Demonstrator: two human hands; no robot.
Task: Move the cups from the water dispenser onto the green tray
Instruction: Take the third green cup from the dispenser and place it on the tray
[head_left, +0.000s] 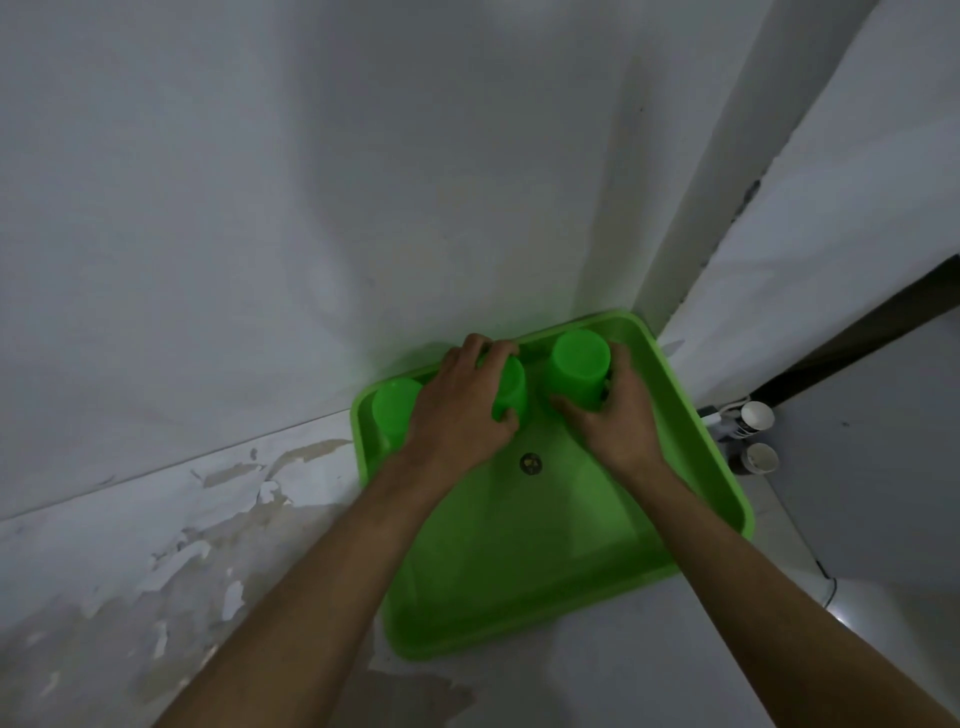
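Note:
A green tray (550, 577) lies on a white surface against the wall. Three green cups stand upside down along its far edge. My left hand (457, 410) wraps around the middle cup (511, 387), covering most of it. My right hand (615, 415) grips the lower part of the right cup (579, 364), whose flat base faces up. The left cup (395, 410) stands alone in the tray's far left corner, just beside my left wrist. A small round dark mark (530, 462) sits in the tray's middle.
The white surface (156, 545) has peeling, stained patches at left. Walls meet in a corner behind the tray. Two paper cups (756, 418) lie right of the tray beside a cable, below a dark strip.

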